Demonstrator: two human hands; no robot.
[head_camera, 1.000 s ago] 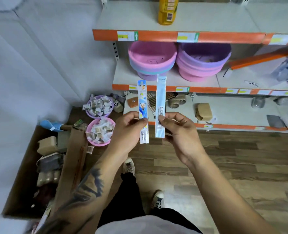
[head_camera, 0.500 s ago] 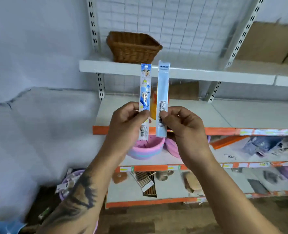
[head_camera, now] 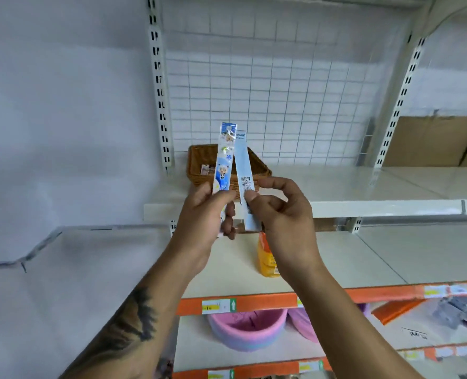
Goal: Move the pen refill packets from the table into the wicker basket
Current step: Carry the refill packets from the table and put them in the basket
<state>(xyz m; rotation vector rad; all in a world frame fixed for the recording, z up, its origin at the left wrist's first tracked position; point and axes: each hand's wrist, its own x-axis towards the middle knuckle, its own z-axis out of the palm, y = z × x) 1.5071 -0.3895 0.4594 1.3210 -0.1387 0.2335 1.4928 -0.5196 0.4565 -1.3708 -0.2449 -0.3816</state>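
Several white shelves (head_camera: 363, 192) fill the view, fixed to slotted uprights with a wire grid panel (head_camera: 276, 105) behind them. The lower shelves carry orange edge strips (head_camera: 254, 303) with price labels. On one of these lower shelves sit pink and purple tubs (head_camera: 247, 330), and on the shelf above them stands a yellow bottle (head_camera: 266, 258), partly hidden by the right wrist. A brown cardboard box (head_camera: 431, 140) rests on the upper shelf at the far right.

The wicker basket (head_camera: 202, 165) stands on the upper shelf near the left upright, with a small item lying inside it.

The left hand (head_camera: 202, 214) is raised in front of the basket, thumb and curled fingers pinching the lower part of a packet with a cartoon print (head_camera: 224, 160), which stands nearly upright. The right hand (head_camera: 284, 214) pinches the lower half of a plain pale blue packet (head_camera: 243, 176) between thumb and fingers, its other fingers loosely curled. The two packets stand just beside each other, their tops nearly touching, both held in the air in front of the basket rim and not inside it.
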